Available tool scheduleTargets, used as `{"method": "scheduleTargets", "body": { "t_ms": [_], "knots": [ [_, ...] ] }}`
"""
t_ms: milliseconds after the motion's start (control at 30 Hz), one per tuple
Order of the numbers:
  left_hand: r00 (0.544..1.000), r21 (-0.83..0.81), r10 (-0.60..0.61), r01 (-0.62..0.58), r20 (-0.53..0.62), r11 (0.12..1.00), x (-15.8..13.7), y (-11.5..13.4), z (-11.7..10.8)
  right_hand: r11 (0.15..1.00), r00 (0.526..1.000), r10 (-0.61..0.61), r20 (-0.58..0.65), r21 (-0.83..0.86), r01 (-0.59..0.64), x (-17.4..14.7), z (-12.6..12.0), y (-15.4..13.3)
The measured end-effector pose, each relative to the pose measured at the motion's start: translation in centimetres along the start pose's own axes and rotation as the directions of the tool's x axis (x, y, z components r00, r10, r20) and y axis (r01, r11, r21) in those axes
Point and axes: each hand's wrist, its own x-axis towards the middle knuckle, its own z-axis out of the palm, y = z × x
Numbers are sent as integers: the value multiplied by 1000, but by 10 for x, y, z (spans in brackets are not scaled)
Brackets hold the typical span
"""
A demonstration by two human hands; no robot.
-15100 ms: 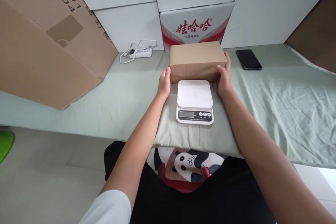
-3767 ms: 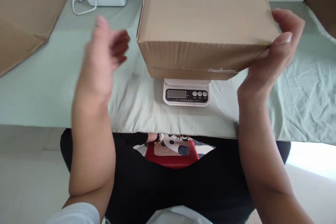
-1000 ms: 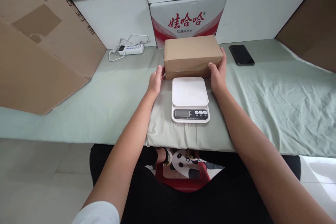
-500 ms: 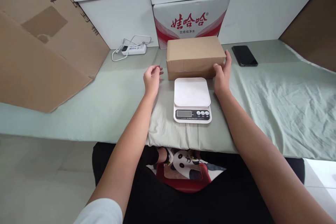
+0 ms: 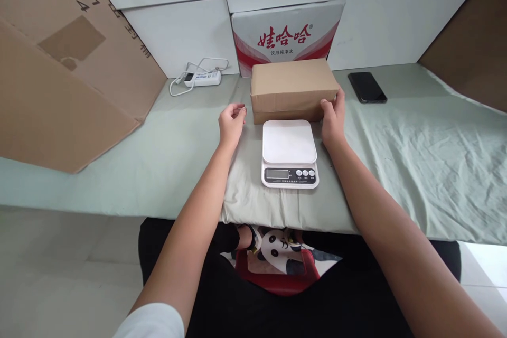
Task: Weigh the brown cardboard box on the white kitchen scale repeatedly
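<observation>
A brown cardboard box [image 5: 291, 82] lies closed on the green cloth, behind a white kitchen scale [image 5: 289, 142]. My right hand [image 5: 333, 119] grips the box's right end, thumb on the front face and fingers round the side, partly hidden. Just left of the box, my left hand [image 5: 233, 124] hovers apart from it with its fingers curled in, and I see nothing in them. The scale has a flat square plate, a dark display and three round buttons. Its plate carries nothing, and the display looks blank.
A black phone [image 5: 367, 87] lies at the right rear. To the left rear is a white power strip [image 5: 203, 78] with a coiled cable. A red-and-white carton [image 5: 283, 37] stands behind the box. Large cardboard panels [image 5: 79, 90] flank the left side.
The fingers of my left hand have drawn closer together. My right fingers sit slightly lower on the box's end. The whole view has shifted a little; the box and scale stay in place.
</observation>
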Motion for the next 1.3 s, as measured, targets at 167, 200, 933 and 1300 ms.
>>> {"method": "scheduleTargets", "body": {
  "t_ms": [167, 200, 933, 1300],
  "knots": [
    [994, 62, -20, 14, 103, 998, -3, 2, 2, 1000, 1000, 13, 20, -5, -13, -1, -1, -6],
    [993, 74, -9, 0, 119, 997, -4, 3, 3, 1000, 1000, 13, 22, -6, -13, -1, -1, -6],
    [988, 110, 21, -38, 150, 993, -11, 11, 4, 1000, 1000, 12, 13, -12, -12, 1, 2, -5],
    [994, 6, 11, -11, 106, 1000, -9, 7, 7, 1000, 1000, 16, -11, 6, -16, -2, 3, -5]
  ]
}}
